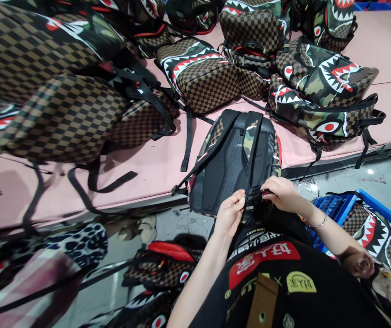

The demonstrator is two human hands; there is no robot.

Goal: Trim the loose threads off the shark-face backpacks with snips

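Observation:
A backpack (227, 168) lies at the table's near edge with its black padded back and shoulder straps facing up. Over its lower end, my left hand (232, 210) pinches beside a black strap buckle (251, 202), though the exact piece between its fingertips is too small to make out. My right hand (281, 193) has its fingers closed on the black strap (265, 193) just right of that buckle. The two hands are close together, with the buckle between them.
Several checkered backpacks with shark-mouth prints, such as one (205, 75) behind, cover the pink table (154, 164). A big pile (68, 114) stands at left. On the floor at right, a blue crate (386, 212) holds another bag. More bags (168, 259) lie below the table.

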